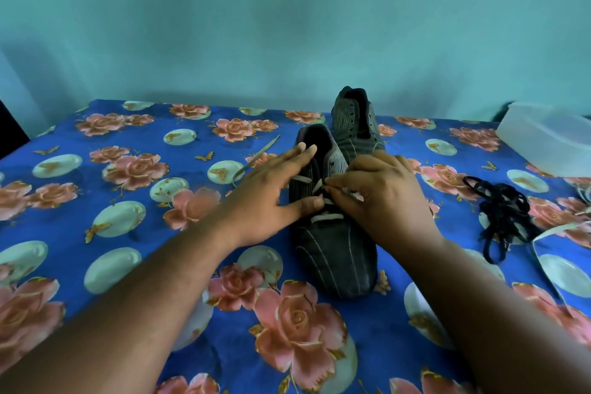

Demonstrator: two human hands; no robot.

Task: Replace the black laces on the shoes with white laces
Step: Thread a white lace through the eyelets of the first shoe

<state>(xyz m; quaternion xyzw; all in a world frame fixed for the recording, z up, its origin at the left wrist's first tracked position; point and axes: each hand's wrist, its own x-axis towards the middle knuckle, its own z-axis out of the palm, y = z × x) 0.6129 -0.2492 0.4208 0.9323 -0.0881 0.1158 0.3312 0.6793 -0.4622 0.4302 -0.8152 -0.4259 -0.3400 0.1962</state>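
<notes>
Head view: I see the near shoe (332,253) lying toe toward me on the floral blue cloth (128,201), partly threaded with a white lace (326,218). My left hand (271,198) lies flat with fingers straight, holding nothing, its fingers resting along the shoe's left side and its thumb pressing near the eyelets. My right hand (383,198) pinches the white lace at the shoe's middle. The second shoe (355,125) stands just behind, unlaced. The removed black laces (502,214) lie heaped to the right, near a translucent plastic container (543,137).
</notes>
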